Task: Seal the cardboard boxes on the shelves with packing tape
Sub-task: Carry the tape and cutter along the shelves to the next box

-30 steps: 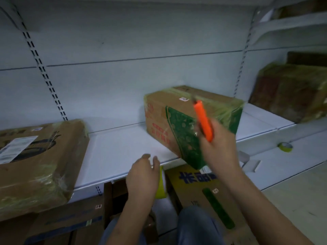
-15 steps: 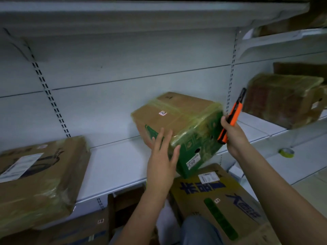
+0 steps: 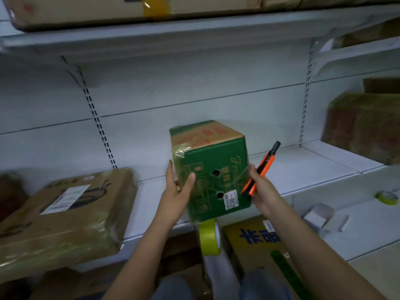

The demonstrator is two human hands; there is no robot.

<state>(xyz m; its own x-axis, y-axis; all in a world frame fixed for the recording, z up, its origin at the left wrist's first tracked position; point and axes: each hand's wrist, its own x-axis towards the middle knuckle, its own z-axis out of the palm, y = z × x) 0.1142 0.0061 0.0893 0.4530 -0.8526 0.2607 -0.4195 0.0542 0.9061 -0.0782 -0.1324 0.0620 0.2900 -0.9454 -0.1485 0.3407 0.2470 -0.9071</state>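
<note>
1 green box (image 3: 213,169) between 2 hands: left hand (image 3: 176,192) flat-fingered, right hand (image 3: 260,192) gripping 1 cutter (image 3: 260,171).

Green and brown cardboard box (image 3: 213,169) with red print, orange-black cutter (image 3: 260,169), yellow-green tape roll (image 3: 208,239), white shelf (image 3: 303,167).

Top-shelf box (image 3: 86,9) cropped by the upper edge; blurred right-hand box (image 3: 363,126).
</note>
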